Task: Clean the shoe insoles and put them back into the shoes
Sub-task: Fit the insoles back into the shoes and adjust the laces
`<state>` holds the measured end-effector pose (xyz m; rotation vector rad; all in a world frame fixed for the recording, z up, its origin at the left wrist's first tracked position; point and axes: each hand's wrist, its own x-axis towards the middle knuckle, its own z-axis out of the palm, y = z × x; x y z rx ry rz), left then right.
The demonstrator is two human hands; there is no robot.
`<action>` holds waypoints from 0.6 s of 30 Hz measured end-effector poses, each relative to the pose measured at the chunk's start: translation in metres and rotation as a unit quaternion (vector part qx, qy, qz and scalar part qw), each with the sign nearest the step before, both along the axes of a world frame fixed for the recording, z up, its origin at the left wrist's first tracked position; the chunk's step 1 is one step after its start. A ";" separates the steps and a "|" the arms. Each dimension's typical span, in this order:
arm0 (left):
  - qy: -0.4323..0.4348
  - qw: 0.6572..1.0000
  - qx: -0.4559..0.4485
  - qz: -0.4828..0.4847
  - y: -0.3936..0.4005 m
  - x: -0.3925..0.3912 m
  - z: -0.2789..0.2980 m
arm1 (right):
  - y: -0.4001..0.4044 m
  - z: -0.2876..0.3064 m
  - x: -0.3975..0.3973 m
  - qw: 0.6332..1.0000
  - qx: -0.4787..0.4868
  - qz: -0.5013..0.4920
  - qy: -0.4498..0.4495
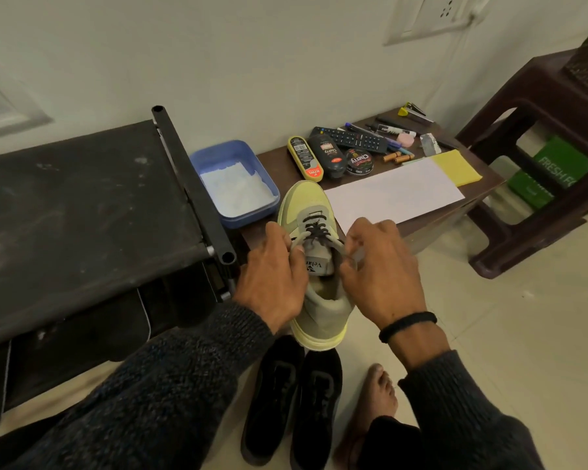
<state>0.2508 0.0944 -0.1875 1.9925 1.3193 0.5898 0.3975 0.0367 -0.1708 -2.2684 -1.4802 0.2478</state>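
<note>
1. Two hands flank the yellow-green sneaker (311,266), its toe on the brown table (482,179)
2. Left hand (272,273) fingers curl on its left collar
3. Right hand (384,266) fingertips pinch the right eyelet flap

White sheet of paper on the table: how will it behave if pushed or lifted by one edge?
The white paper sheet looks thin and flat, so it would likely flop when lifted by an edge. It probably slides easily on the smooth brown table. Its near edge appears to overhang the table slightly, so a push toward the person might tip it off.
</note>
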 end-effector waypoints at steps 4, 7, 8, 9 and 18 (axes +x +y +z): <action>0.004 1.000 -0.017 -0.002 -0.001 -0.001 -0.002 | 0.004 0.000 -0.003 0.985 -0.088 0.129 -0.075; 0.022 1.000 -0.022 -0.004 -0.002 0.001 -0.003 | 0.014 -0.008 -0.011 0.981 -0.099 0.129 -0.101; 0.029 0.999 -0.023 -0.003 -0.002 0.002 -0.003 | 0.018 -0.011 -0.014 0.983 -0.092 0.113 -0.111; 0.034 0.999 -0.024 -0.003 -0.001 0.002 -0.004 | 0.022 -0.014 -0.016 0.984 -0.087 0.096 -0.124; 0.012 0.999 -0.035 0.006 0.005 0.002 -0.004 | 0.027 -0.013 -0.018 0.982 -0.082 0.096 -0.140</action>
